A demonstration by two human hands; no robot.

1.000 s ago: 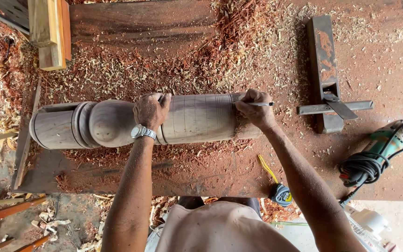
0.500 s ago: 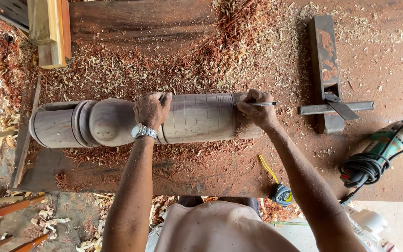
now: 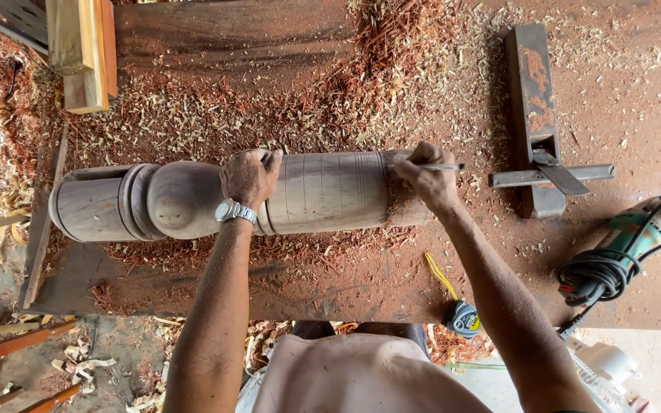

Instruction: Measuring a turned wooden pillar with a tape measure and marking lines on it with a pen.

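A thick turned wooden post (image 3: 323,195) lies sideways across the workbench (image 3: 392,283), with a bulb and rings at its left end and several pencil lines around its cylinder. My left hand (image 3: 248,177), a metal watch on the wrist, rests on top of the post beside the bulb and presses it down. My right hand (image 3: 427,180) grips a pencil (image 3: 437,167) at the post's right end, its tip against the wood.
Wood shavings cover the bench. A metal hand plane (image 3: 535,115) lies at the right, with a green power tool and coiled cord (image 3: 613,256) nearer. A tape measure (image 3: 460,317) sits at the front edge. Timber blocks (image 3: 82,50) stand at the back left.
My right hand with the pencil has shifted slightly right and up along the post's end. The left hand stays put on the post.
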